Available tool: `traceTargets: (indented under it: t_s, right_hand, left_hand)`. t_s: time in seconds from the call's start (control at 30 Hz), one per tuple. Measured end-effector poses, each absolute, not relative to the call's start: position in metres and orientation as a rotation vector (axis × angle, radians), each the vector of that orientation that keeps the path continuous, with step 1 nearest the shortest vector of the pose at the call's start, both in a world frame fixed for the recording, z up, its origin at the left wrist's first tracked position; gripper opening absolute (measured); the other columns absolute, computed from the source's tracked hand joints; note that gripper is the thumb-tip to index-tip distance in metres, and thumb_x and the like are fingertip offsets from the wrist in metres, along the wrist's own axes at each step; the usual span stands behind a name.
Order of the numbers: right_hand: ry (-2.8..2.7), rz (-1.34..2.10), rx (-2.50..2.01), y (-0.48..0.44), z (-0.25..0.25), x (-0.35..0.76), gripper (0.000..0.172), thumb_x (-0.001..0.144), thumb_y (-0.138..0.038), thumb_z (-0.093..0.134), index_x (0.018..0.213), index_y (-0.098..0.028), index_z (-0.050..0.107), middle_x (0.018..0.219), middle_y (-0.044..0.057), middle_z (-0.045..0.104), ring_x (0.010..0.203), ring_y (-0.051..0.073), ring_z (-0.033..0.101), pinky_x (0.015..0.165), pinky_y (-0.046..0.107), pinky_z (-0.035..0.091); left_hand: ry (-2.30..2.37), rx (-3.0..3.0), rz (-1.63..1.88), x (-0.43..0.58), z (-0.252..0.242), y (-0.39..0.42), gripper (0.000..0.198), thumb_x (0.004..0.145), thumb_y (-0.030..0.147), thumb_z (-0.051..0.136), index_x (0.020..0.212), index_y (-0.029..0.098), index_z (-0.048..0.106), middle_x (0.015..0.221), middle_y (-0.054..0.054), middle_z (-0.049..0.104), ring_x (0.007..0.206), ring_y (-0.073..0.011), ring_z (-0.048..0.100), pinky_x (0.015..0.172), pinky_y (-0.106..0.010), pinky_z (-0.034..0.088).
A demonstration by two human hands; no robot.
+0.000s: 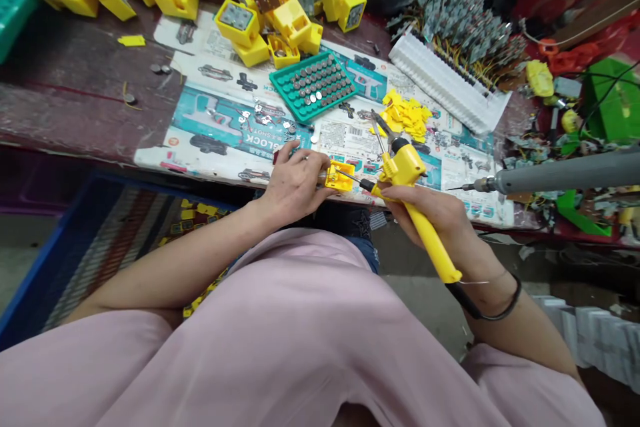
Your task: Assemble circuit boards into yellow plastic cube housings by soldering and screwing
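Note:
My left hand [296, 181] is closed around a small yellow plastic part [340, 175] at the table's front edge. My right hand [431, 210] grips a yellow soldering iron [410, 177] by its handle. The iron's thin metal tip points left and touches the small part. The iron's black cord runs back along my right wrist. Both hands work above my lap, which is covered in pink cloth.
A green tray of button cells [314, 85] lies on printed paper [220, 120]. Yellow housings [280, 20] pile up at the back. A heap of small yellow pieces [407, 115], a white rack of wired boards [445, 83] and a grey tool [560, 177] are right. A blue crate [75, 240] sits below left.

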State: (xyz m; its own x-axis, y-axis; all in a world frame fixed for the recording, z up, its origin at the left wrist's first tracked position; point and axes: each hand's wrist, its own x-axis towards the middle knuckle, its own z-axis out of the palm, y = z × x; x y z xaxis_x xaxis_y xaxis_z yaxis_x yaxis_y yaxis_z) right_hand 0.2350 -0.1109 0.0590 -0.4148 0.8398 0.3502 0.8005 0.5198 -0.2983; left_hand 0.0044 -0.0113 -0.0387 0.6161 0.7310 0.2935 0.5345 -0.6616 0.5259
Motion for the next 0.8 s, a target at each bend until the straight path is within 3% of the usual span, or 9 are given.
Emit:
traceTargets:
  t_s: [0.2,0.5,0.67,0.8]
  right_hand:
    - [-2.376,0.178,-1.326,-0.103,0.064,0.238,0.023,0.094,-0.014,0.058,0.116,-0.02,0.062,0.099,0.002,0.078,0.083,0.016,0.076,0.072,0.025,0.062]
    - [-2.385,-0.18,-1.414,-0.13,0.023,0.241,0.037,0.091,-0.012,0.058,0.12,-0.033,0.064,0.068,-0.004,0.065,0.062,0.014,0.066,0.058,0.023,0.053]
    - [-1.876,0.127,-1.485,-0.133,0.001,0.226,0.033,0.089,-0.013,0.063,0.119,-0.028,0.06,0.103,0.003,0.077,0.093,0.018,0.077,0.082,0.028,0.063]
    - [-1.583,0.307,-1.506,-0.13,-0.007,0.218,0.026,0.091,-0.017,0.063,0.114,-0.026,0.058,0.104,0.003,0.078,0.097,0.019,0.077,0.086,0.031,0.065]
  left_hand:
    - [0.989,2.475,0.745,0.004,-0.041,-0.011,0.037,0.08,0.038,0.071,0.106,0.017,0.055,0.106,-0.01,0.071,0.104,-0.0296,0.065,0.112,-0.054,0.036]
    - [1.017,2.438,0.7,0.007,-0.037,-0.009,0.035,0.079,0.038,0.071,0.103,0.018,0.055,0.1,-0.008,0.07,0.101,-0.0294,0.065,0.109,-0.054,0.037]
    - [1.034,2.431,0.716,0.007,-0.038,-0.01,0.034,0.079,0.037,0.07,0.102,0.018,0.054,0.1,-0.008,0.07,0.101,-0.0292,0.064,0.109,-0.054,0.037]
    - [1.026,2.45,0.726,0.007,-0.039,-0.009,0.033,0.078,0.035,0.071,0.101,0.019,0.054,0.098,-0.007,0.069,0.1,-0.0283,0.063,0.107,-0.051,0.04]
